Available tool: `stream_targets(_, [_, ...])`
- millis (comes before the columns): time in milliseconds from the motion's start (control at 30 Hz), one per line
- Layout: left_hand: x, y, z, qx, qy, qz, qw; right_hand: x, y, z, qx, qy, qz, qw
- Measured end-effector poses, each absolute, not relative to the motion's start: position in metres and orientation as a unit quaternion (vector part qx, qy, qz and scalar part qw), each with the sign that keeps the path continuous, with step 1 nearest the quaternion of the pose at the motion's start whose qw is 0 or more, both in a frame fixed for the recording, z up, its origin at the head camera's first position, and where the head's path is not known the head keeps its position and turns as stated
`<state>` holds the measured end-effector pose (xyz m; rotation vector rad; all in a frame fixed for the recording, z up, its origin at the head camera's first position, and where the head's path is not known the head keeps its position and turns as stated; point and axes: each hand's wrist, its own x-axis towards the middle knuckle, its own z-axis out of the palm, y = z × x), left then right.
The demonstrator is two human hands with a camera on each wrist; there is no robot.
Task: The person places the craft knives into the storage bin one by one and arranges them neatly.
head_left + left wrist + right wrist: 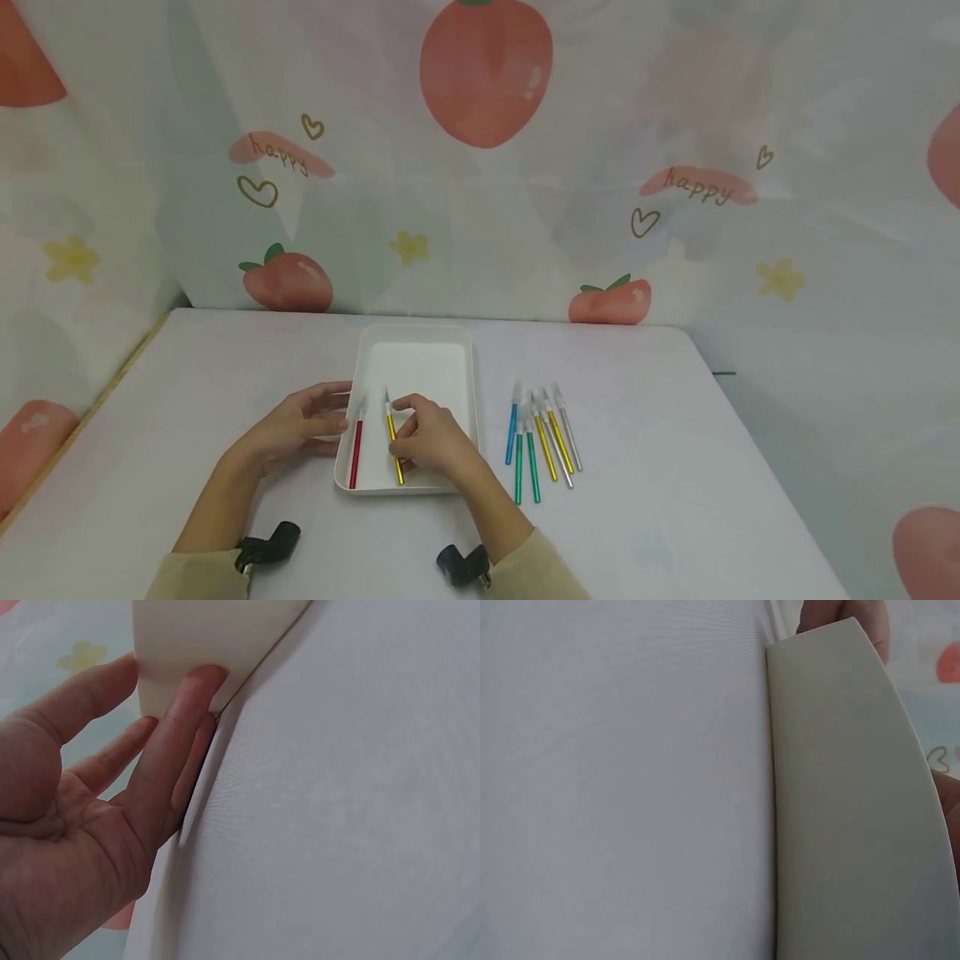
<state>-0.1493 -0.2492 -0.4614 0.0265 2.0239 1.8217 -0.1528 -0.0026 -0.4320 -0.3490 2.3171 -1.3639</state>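
Note:
A white rectangular tray (416, 333) lies on the table. Inside it, near the left wall, is a red craft knife (356, 454) with a clear cap. My right hand (435, 437) reaches over the tray's front right part and pinches a yellow craft knife (392, 427), roughly parallel to the red one. Only a sliver of that hand shows in the right wrist view, behind the tray wall (847, 795). The left hand (288, 429) touches the tray's left side with extended fingers; its fingertips (206, 679) rest against the outer wall in the left wrist view.
Right of the tray lies a loose row of several capped craft knives: a blue one (512, 433), green ones (518, 467), yellow ones (546, 450) and silver ones (570, 437). A white cloth covers the table (675, 467). Behind it hangs a printed curtain (510, 225).

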Motion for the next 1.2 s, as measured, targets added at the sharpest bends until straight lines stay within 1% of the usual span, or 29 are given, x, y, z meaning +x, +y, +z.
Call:
stream_targets(167, [-0.148, -0.25, -0.459, 0.024, 0.724, 0.656, 0.212, -0.152, -0.005, -0.434, -0.12, 0.829, -0.501, 0.218])
stream_targets(433, [-0.148, -0.25, -0.456, 0.033, 0.722, 0.657, 0.214, -0.151, -0.001, -0.432, -0.128, 0.783, -0.542, 0.276])
stream_targets(567, [-0.149, -0.249, -0.457, 0.026, 0.727, 0.652, 0.215, -0.153, 0.005, -0.425, -0.139, 0.77, -0.554, 0.284])
stream_targets(733, [-0.148, -0.248, -0.46, 0.01, 0.731, 0.649, 0.212, -0.158, 0.027, -0.409, -0.158, 0.766, -0.573, 0.245])
stream_targets(833, [-0.147, -0.247, -0.462, 0.012, 0.732, 0.647, 0.212, -0.16, 0.051, -0.395, -0.165, 0.781, -0.567, 0.201])
stream_targets(933, [-0.146, -0.246, -0.462, 0.01, 0.734, 0.645, 0.214, -0.162, 0.081, -0.384, -0.157, 0.801, -0.553, 0.168])
stream_targets(1200, [-0.145, -0.246, -0.459, 0.015, 0.74, 0.639, 0.21, -0.167, 0.14, -0.369, -0.112, 0.836, -0.52, 0.137])
